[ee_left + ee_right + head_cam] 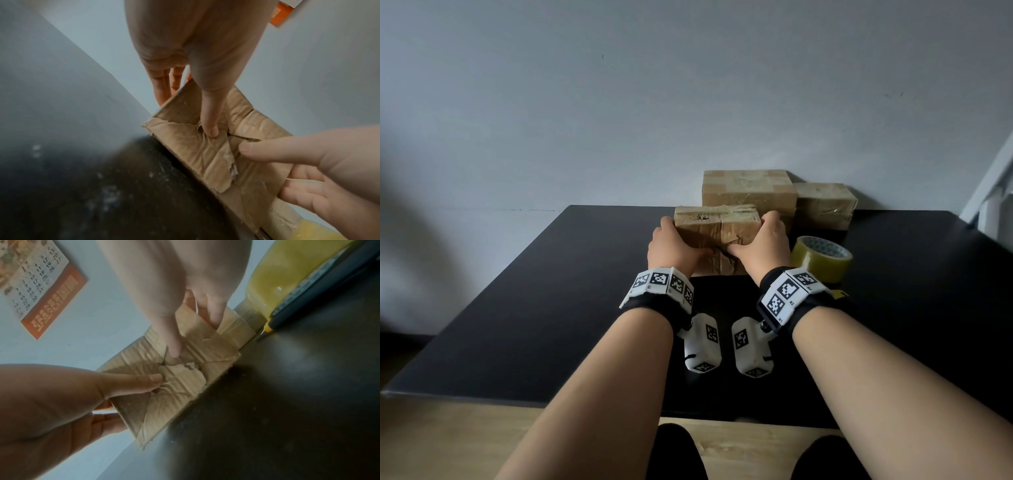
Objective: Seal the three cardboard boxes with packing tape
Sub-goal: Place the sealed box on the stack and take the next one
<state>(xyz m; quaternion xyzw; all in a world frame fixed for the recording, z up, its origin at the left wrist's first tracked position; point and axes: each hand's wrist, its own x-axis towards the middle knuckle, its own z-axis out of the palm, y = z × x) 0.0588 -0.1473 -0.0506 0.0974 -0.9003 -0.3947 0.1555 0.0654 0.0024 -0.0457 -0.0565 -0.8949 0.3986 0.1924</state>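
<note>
Both hands, left hand [674, 244] and right hand [761, 244], grip small box [717, 224] by ends at table [551, 291] centre, thumbs pressing torn flaps shut. Seam untaped. Tape roll [821, 257] beside, untouched. Rear boxes [748, 190] look taped.

The head view looks forward and down over both forearms at the table [517, 291] and wall. Each wrist view sits close under its palm, facing along the fingers [209, 120] (very near); both share the small box [185, 386] and the opposite hand.
</note>
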